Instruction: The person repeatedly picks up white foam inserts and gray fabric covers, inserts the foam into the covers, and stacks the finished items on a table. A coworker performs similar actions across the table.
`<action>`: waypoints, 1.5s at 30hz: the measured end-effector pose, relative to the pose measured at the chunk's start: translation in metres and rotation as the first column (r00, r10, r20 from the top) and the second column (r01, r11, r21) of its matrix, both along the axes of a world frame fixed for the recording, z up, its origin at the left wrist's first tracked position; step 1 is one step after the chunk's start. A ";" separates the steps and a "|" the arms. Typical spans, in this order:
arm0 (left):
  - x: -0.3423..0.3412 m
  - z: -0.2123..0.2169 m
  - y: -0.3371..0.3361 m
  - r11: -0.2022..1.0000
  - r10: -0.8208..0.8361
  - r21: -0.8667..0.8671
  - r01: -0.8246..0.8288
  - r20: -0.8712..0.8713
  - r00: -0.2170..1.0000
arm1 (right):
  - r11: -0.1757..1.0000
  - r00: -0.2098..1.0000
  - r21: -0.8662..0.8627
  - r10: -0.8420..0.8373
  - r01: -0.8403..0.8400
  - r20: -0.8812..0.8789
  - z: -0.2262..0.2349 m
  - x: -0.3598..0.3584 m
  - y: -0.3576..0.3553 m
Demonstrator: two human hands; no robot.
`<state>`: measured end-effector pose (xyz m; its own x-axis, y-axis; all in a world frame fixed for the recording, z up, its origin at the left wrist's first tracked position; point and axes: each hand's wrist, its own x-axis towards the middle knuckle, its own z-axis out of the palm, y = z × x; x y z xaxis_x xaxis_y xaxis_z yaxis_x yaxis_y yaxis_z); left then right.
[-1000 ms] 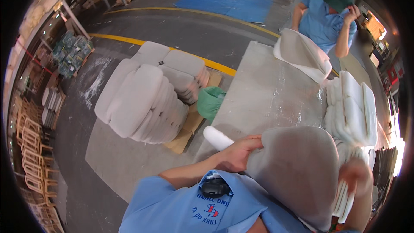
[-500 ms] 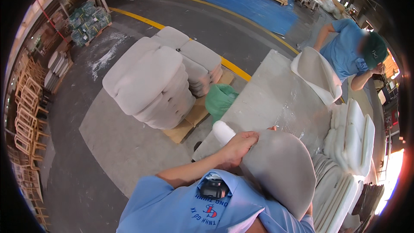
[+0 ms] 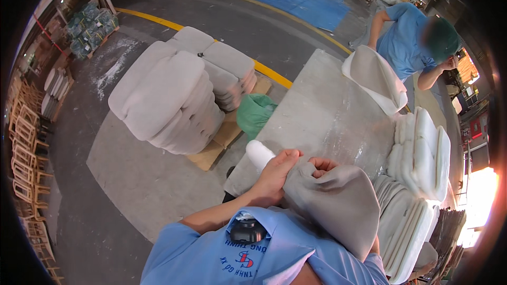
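Workshop floor [image 3: 79, 142]: grey cushion cover [image 3: 338, 206] at the near side of the bench [image 3: 311, 111].
Left hand [image 3: 277, 173] pinches its edge, right hand [image 3: 322, 165] curls over it; looks light, floppy, best gripped there.

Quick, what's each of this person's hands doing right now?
Left hand: closed, pinching the edge of the grey cover.
Right hand: closed, fingers curled over the grey cover's edge; the rest is hidden.

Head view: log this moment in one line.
left hand: at edge of grey fabric; right hand: gripping its upper edge, partly hidden; co-worker: beyond table
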<state>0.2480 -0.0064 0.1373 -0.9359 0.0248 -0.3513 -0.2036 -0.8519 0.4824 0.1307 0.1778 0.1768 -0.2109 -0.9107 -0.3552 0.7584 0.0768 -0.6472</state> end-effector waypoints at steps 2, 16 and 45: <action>0.013 0.004 -0.003 0.978 -0.137 0.157 0.139 -0.027 0.990 | 0.998 0.997 0.035 -0.048 0.050 -0.065 0.005 0.001 -0.003; 0.029 -0.028 -0.015 0.965 0.195 -0.196 -0.172 0.105 0.975 | 0.947 0.910 0.302 0.214 -0.105 -0.354 -0.005 -0.025 -0.081; -0.005 -0.175 -0.113 0.764 0.061 -0.622 0.171 0.334 0.941 | 0.908 0.277 0.417 0.408 -0.029 -0.870 -0.200 -0.091 -0.171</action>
